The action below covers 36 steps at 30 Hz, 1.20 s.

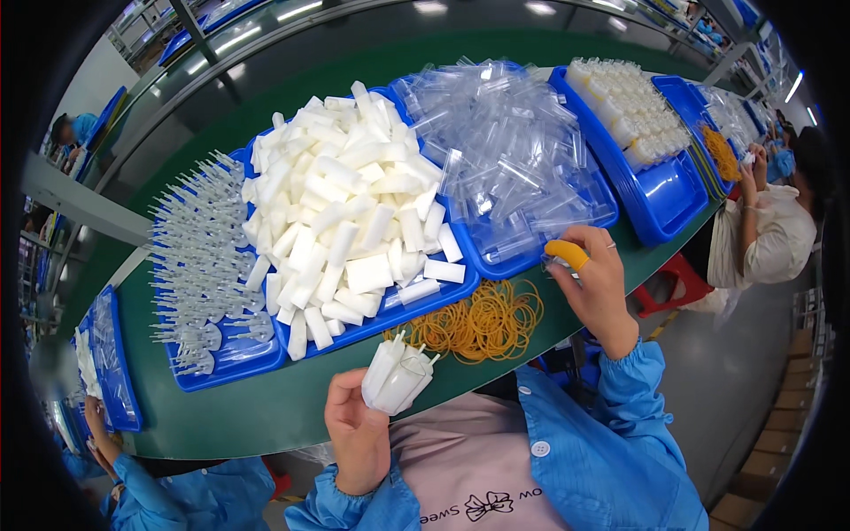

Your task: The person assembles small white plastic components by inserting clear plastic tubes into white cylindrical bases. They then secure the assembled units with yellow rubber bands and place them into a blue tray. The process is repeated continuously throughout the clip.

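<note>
My left hand (359, 425) is closed around a small bundle of white, partly clear tube-like pieces (398, 379) with thin tips sticking out at the top. My right hand (593, 288), a yellow finger cot on one finger, pinches a small clear plastic piece (556, 262) at the near edge of a blue tray of clear plastic tubes (505, 168). Part of that piece is hidden by the fingers. Between my hands a loose heap of yellow rubber bands (482, 323) lies on the green table (257, 420).
White foam blocks (345, 203) overfill a blue tray; left of it, another holds thin-stemmed translucent parts (199, 257). At right, white and clear assemblies (629, 115) stand in rows in a blue tray (664, 199). Co-workers sit on both sides, near a red stool (677, 283).
</note>
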### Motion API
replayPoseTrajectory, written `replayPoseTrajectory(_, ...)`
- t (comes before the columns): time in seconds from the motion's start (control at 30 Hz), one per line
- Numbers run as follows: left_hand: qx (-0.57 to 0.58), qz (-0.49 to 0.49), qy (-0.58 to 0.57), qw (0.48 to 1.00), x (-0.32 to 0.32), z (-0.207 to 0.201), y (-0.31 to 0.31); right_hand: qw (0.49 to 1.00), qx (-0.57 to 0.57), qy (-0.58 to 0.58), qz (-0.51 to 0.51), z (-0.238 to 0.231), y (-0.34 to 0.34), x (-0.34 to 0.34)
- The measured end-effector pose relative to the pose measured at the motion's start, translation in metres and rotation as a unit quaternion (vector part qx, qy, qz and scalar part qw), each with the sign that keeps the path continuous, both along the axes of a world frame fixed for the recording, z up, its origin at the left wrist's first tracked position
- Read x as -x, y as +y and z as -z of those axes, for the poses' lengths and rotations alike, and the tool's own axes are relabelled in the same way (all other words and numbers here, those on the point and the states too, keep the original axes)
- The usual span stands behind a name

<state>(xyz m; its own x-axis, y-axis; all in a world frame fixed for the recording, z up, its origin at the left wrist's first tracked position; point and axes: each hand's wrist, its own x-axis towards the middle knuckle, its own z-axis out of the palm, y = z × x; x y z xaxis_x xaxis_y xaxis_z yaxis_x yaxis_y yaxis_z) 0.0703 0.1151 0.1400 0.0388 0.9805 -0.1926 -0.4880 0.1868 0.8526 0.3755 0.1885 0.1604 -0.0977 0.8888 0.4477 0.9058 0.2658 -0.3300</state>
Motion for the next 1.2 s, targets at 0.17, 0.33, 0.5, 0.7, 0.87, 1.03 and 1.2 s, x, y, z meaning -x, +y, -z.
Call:
replayPoseTrajectory(0.17,0.028,-0.010,0.010,1.000,-0.008,-0.010,0.002,0.950,-0.025,0.310,0.018,-0.004,-0.005,0.010)
replayPoseTrajectory(0.33,-0.131,0.049,0.132,0.981,-0.009,-0.007,-0.002,0.757,0.135,0.633,-0.093,-0.019,-0.027,0.067)
replayPoseTrajectory(0.5,-0.187,0.061,0.237,0.952,-0.011,-0.015,0.000,0.742,0.139,0.644,-0.125,-0.014,-0.034,0.094)
replayPoseTrajectory(0.7,-0.192,0.055,0.271,0.942,-0.011,-0.017,-0.002,0.748,0.125,0.646,-0.093,-0.019,-0.022,0.091)
replayPoseTrajectory(0.87,-0.211,0.078,0.287,0.931,-0.010,-0.016,-0.001,0.672,0.224,0.674,-0.211,-0.013,-0.024,0.089)
replayPoseTrajectory(1.03,-0.214,0.066,0.310,0.924,-0.011,-0.020,-0.003,0.625,0.228,0.710,-0.228,-0.008,-0.027,0.087)
replayPoseTrajectory(1.2,-0.251,0.077,0.353,0.898,-0.010,-0.030,-0.001,0.702,0.167,0.669,-0.180,-0.016,-0.032,0.099)
